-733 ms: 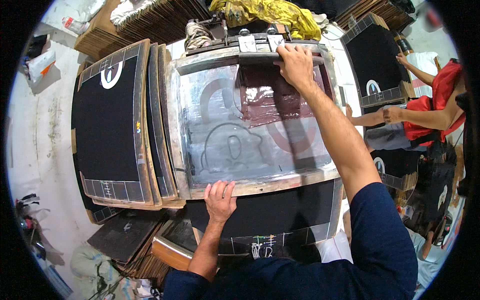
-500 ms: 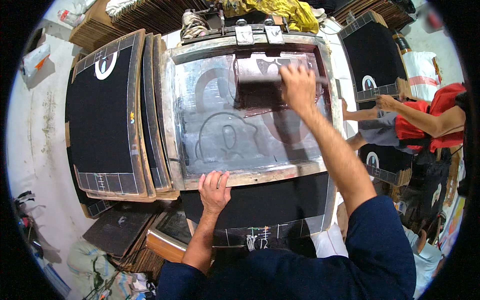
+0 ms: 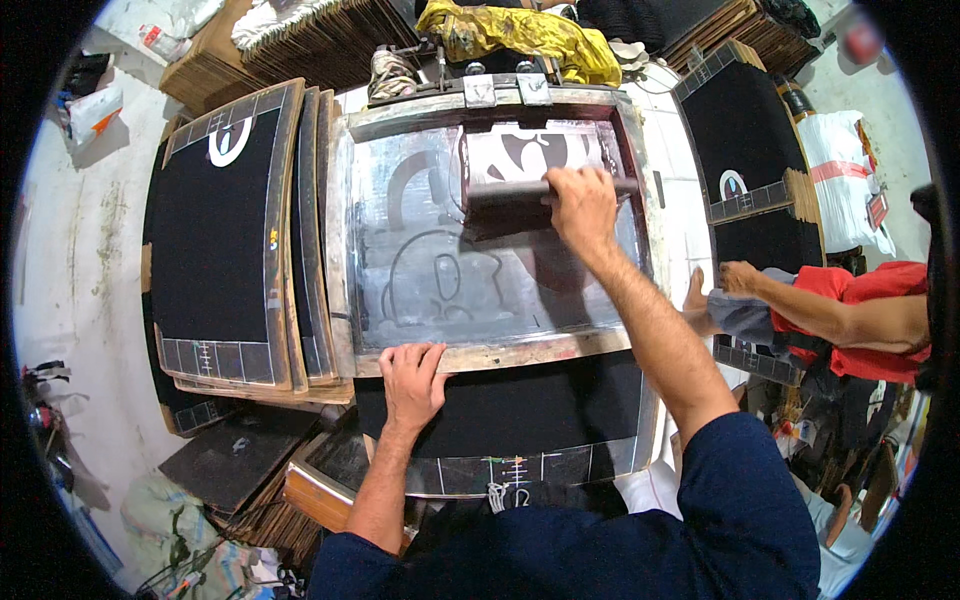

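A wooden-framed printing screen (image 3: 470, 357) lies over a black cloth-covered board (image 3: 520, 410), which sticks out on its near side. My right hand (image 3: 582, 205) grips a long dark squeegee (image 3: 505, 193), set crosswise on the mesh. Dark ink lies along the near side of the squeegee; behind it shows a pale patch with dark curved shapes (image 3: 530, 150). Faint rounded outlines mark the grey mesh (image 3: 445, 280) to the left. My left hand (image 3: 412, 385) rests on the near rail of the screen, its fingers hooked over the wood. Two metal clamps (image 3: 480, 91) hold the far rail.
Stacked boards with black cloth (image 3: 215, 260) stand close on the left. More black boards (image 3: 745, 130) lie at the right, by a white wrapped bundle (image 3: 840, 165). A person in red (image 3: 850, 310) is at the right. A yellow cloth (image 3: 520, 35) hangs beyond the screen.
My right hand has drawn the squeegee toward me, uncovering more of the pale patterned patch. My left hand stays on the near rail. The person in red has shifted nearer along the right side.
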The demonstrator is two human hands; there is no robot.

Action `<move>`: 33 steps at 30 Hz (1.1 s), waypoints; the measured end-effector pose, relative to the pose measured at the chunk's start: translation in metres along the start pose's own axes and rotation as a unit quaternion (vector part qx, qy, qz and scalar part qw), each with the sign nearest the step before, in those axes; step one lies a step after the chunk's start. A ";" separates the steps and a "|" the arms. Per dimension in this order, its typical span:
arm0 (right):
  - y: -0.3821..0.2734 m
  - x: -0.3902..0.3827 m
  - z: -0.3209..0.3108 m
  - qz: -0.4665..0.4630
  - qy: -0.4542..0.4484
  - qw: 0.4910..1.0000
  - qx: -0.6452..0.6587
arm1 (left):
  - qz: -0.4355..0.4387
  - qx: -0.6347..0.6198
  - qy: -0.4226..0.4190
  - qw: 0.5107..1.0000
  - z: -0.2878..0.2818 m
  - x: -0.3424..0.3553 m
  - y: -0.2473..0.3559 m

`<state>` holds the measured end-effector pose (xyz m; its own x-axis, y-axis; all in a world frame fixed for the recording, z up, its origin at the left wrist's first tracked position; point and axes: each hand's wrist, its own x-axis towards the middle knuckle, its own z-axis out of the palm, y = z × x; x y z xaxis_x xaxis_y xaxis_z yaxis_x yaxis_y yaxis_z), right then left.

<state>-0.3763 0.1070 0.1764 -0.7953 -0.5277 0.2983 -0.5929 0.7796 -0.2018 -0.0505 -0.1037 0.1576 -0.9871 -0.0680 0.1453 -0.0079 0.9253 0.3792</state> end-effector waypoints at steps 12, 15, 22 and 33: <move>0.023 0.037 -0.009 -0.043 -0.087 0.995 0.022 | -0.021 -0.018 -0.011 1.000 -0.021 0.014 0.015; 0.043 0.100 0.013 -0.060 -0.067 0.996 0.000 | -0.028 -0.012 -0.017 0.999 -0.023 0.015 0.018; 0.040 0.118 0.028 -0.007 -0.029 0.999 -0.032 | -0.032 -0.006 -0.010 0.999 -0.024 0.016 0.024; -0.020 -0.064 -0.030 0.032 0.123 0.989 0.076 | -0.011 -0.014 0.014 1.000 -0.027 0.013 0.023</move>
<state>-0.3097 0.1353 0.1892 -0.7877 -0.3673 0.4945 -0.5699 0.7392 -0.3588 -0.0595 -0.0930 0.1926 -0.9819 -0.0983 0.1619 -0.0239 0.9124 0.4086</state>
